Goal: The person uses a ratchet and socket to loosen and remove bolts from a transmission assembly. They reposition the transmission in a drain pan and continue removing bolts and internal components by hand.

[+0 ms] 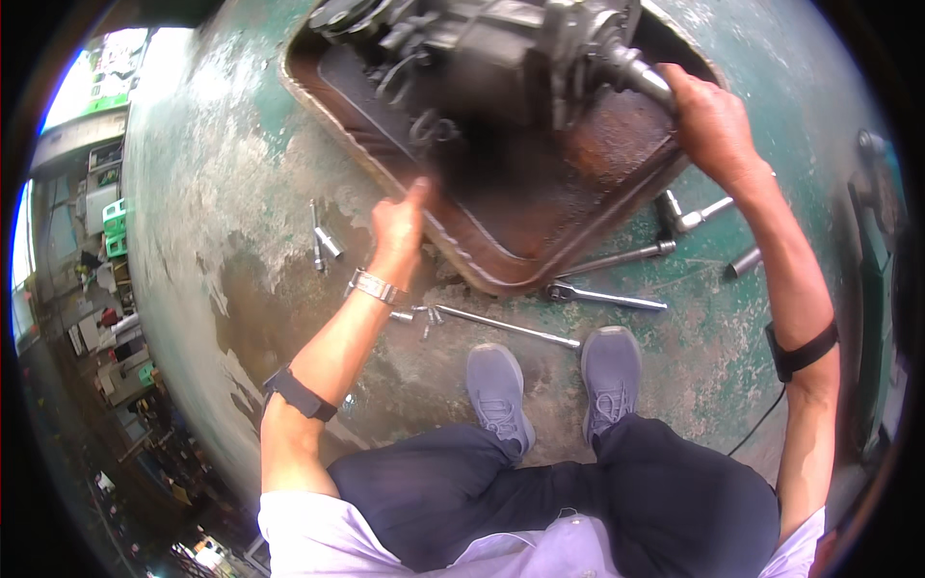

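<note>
Clearly, in the head view, the unit (482,39) sits in the tray (525,231), its top cut off by the picture's edge. Its shaft (641,79) points down and right, long axis aimed straight at the right hand (715,125), which is far nearer to it than the left. That hand closes round the shaft's outer end, knuckles up, the forearm rising from the lower right with the elbow a little bent. The left hand (397,226) is at the tray's left rim, thumb up against it; its fingers are hidden, so I cannot tell whether they clamp the edge. Below the tray's near corner, a ratchet (609,297) and a bar (506,326) lie on the floor (414,371).
</note>
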### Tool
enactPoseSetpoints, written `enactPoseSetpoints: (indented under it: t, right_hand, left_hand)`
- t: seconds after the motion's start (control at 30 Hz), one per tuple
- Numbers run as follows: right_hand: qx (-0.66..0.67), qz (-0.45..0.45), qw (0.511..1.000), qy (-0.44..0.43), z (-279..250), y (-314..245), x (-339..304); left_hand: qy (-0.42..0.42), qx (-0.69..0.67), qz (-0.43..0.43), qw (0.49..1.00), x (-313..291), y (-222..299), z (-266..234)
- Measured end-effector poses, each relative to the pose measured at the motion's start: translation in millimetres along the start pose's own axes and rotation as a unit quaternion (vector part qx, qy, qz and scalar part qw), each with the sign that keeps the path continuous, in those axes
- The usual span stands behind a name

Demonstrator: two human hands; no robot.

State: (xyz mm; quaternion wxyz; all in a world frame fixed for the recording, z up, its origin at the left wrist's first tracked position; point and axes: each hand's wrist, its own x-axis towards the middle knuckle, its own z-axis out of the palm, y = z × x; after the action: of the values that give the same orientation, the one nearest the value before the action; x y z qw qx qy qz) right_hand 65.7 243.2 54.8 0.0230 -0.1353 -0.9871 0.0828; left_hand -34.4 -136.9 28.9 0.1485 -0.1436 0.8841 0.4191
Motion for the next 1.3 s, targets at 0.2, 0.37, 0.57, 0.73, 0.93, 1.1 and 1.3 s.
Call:
enactPoseSetpoints:
  t: [0.2,0.37,0.57,0.73,0.93,1.1,1.3]
  right_hand:
    - [-0.097,-0.004,0.995,0.032,-13.8,47.6,44.5]
    - [-0.145,0.068,0.987,0.033,-10.5,77.0,88.1]
    - [-0.230,0.117,0.966,0.012,-18.1,82.1,121.2]
    - [-0.244,0.180,0.952,0.043,-19.2,70.6,118.4]
    - [-0.074,0.095,0.968,0.221,-3.0,43.5,34.0]
    - [0.262,0.258,0.921,0.130,8.6,-13.9,-71.8]
    - [0.401,0.297,0.857,0.127,36.4,-54.2,-115.6]
  left_hand:
    - [-0.202,-0.081,-0.052,0.975,-43.5,18.2,18.2]
    - [-0.369,-0.003,-0.031,0.929,-54.4,27.2,23.1]
    - [-0.381,0.046,0.158,0.910,-48.3,38.3,12.7]
    - [-0.177,-0.025,0.272,0.946,3.5,35.0,-15.6]
    - [0.071,0.179,0.405,0.894,58.3,15.6,-58.2]
    - [0.079,0.244,0.476,0.841,71.2,1.8,-65.0]
    - [0.105,0.324,0.434,0.834,98.1,-3.8,-64.8]
